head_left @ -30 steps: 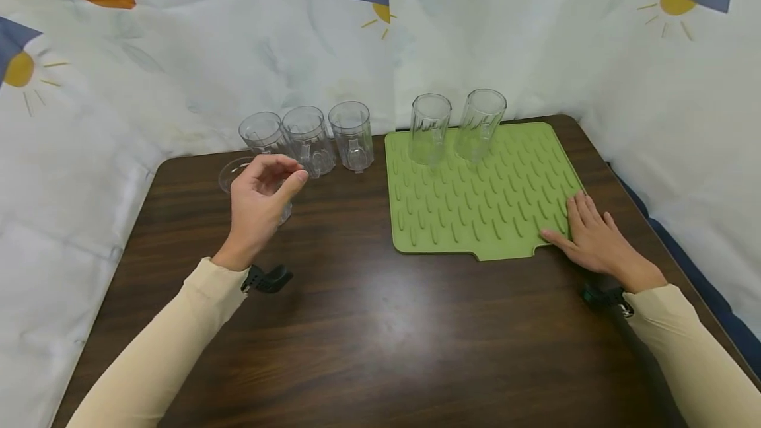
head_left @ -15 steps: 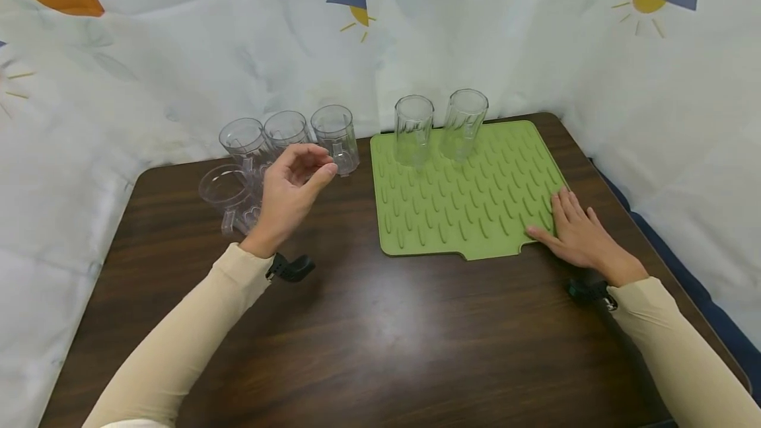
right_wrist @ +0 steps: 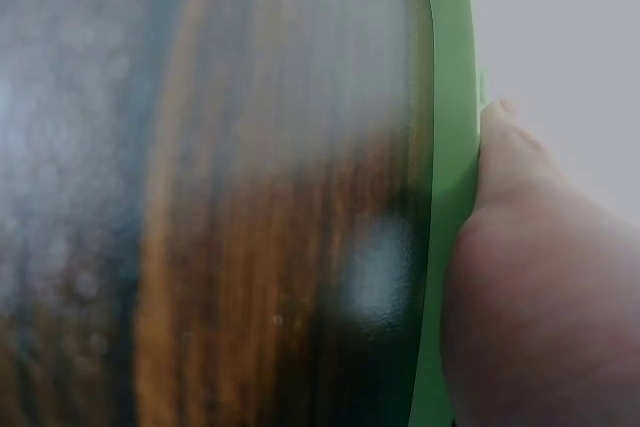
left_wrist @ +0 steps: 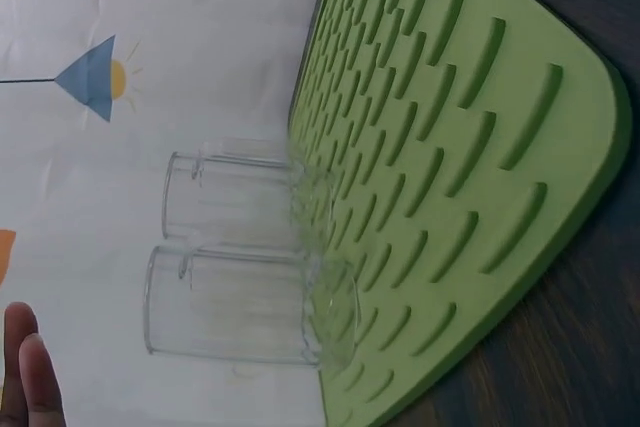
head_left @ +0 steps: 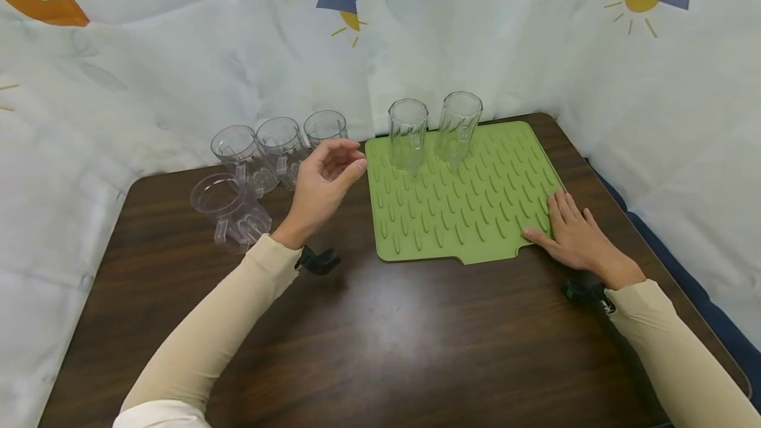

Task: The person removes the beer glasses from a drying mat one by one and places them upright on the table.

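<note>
My left hand (head_left: 321, 183) hovers over the table just left of the green drying mat (head_left: 452, 210), fingers loosely curved and nothing between them. Its fingertips (left_wrist: 40, 377) show at the lower left of the left wrist view. Two clear mugs (head_left: 407, 134) (head_left: 460, 127) stand upright at the mat's back left. Flat on the mat's front right corner rests my right hand (head_left: 579, 236); in the right wrist view its thumb (right_wrist: 530, 177) lies against the green edge. Left of my left hand is a group of several clear mugs (head_left: 234, 150), one partly hidden behind its fingers.
The dark wooden table (head_left: 380, 349) carries everything. One clear mug (head_left: 222, 200) stands nearer the front than the others in the left group. A white patterned curtain (head_left: 238, 51) hangs close behind the table and at both sides.
My left hand has moved right, from the left mug group toward the mat, passing in front of those mugs. The right hand stays on the mat's corner. The head view has shifted slightly.
</note>
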Available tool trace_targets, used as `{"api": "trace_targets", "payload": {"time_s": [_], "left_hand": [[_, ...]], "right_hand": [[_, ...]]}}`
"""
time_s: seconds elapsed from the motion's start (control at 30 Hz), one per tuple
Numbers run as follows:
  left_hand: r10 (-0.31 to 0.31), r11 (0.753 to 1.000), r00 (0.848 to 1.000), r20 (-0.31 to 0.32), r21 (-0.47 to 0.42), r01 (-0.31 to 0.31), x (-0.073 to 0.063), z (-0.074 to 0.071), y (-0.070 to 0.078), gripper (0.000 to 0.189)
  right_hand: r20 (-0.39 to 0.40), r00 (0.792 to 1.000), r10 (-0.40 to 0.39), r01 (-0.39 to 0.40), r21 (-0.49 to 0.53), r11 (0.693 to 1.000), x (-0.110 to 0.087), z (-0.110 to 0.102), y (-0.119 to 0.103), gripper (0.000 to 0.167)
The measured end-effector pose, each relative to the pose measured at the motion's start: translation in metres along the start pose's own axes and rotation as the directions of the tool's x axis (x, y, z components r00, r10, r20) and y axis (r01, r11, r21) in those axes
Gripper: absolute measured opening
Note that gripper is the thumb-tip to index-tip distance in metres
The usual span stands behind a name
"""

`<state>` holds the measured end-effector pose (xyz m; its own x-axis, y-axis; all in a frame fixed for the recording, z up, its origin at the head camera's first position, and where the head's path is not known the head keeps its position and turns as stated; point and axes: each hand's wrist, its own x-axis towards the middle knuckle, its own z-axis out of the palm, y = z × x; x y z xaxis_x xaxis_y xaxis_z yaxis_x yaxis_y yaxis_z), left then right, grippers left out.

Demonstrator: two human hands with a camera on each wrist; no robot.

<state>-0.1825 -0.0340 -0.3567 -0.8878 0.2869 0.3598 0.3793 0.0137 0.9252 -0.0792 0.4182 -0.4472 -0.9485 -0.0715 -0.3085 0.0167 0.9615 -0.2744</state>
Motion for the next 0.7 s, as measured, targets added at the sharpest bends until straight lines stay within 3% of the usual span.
{"api": "trace_targets", "payload": {"time_s": [0.7], "left_hand": [[-0.080,0.996,0.990,0.117,0.047,0.075,0.030,0.045,-0.020,0.043]], "right_hand": [[-0.017,1.000,0.001,-0.001,-0.001,1.000,0.000,0.003,0.001,0.104]]}}
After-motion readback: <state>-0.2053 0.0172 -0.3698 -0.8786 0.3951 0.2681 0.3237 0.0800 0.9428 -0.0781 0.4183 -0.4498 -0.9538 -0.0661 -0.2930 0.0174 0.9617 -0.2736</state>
